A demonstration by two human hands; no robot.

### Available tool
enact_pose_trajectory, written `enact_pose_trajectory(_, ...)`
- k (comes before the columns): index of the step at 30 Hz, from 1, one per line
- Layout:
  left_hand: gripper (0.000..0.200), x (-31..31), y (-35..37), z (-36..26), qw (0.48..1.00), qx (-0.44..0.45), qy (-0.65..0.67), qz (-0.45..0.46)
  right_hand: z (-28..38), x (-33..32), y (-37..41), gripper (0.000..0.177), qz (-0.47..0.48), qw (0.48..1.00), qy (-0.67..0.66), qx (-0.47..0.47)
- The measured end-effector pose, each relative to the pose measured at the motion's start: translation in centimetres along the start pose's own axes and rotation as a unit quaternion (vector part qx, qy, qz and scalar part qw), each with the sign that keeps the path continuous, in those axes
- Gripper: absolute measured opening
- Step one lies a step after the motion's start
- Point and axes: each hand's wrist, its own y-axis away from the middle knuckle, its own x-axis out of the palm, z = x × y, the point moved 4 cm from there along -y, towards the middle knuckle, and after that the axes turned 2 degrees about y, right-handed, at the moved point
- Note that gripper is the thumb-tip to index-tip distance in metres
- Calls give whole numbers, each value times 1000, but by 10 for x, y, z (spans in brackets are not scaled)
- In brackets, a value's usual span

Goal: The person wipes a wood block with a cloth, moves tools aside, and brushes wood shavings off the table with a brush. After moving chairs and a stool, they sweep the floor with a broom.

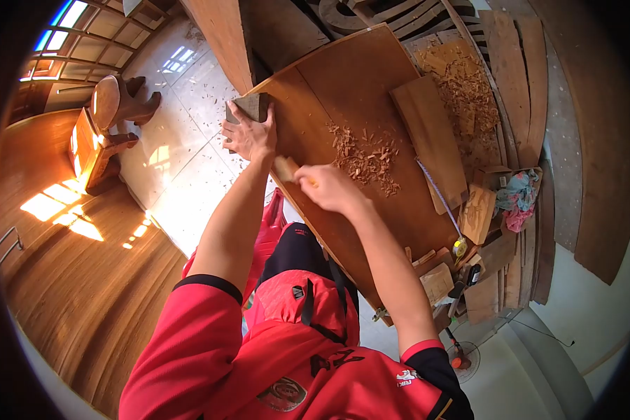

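Observation:
My left hand grips a dark wooden block at the left edge of a large reddish-brown wooden panel, fingers spread over its side. Closed in a fist, my right hand holds a short pale wooden-looking tool, blurred, whose exact kind I cannot tell. Its far end lies right at the panel's left edge, just below my left wrist. Curled wood shavings are heaped on the panel to the right of my right hand.
A curved board lies across the panel's right side, beside a yellow tape measure with its blade out. Further right are more shavings, long planks and a crumpled cloth. A red plastic stool is by my legs.

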Motion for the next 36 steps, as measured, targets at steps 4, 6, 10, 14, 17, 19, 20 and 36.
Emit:
enact_pose_trajectory(4,103,-3,0,0,1000,-2,4,12,-25,-57,-9,19,-130,988,52,59)
enact_pose_trajectory(6,103,-2,1,-1,1000,-5,3,15,-25,-72,-11,18,-174,978,109,45)
enact_pose_trajectory(10,103,-4,0,-1,1000,-11,5,13,-5,-58,-20,19,-95,987,128,-37)
enact_pose_trajectory(14,102,-1,0,0,1000,-6,8,5,-5,-72,-50,19,-135,978,157,14)
enact_pose_trajectory(17,103,-5,0,-1,1000,-10,8,16,4,-93,-76,21,-226,957,181,5)
enact_pose_trajectory(19,103,-6,-1,-1,1000,-8,7,5,10,-82,-90,23,-111,991,73,-29)
enact_pose_trajectory(20,103,-5,1,-2,1000,-6,9,2,12,-80,-94,24,-52,998,20,-43)
enact_pose_trajectory(36,100,-3,-1,0,1000,-1,-17,-2,-29,-174,-78,18,-221,949,193,113)
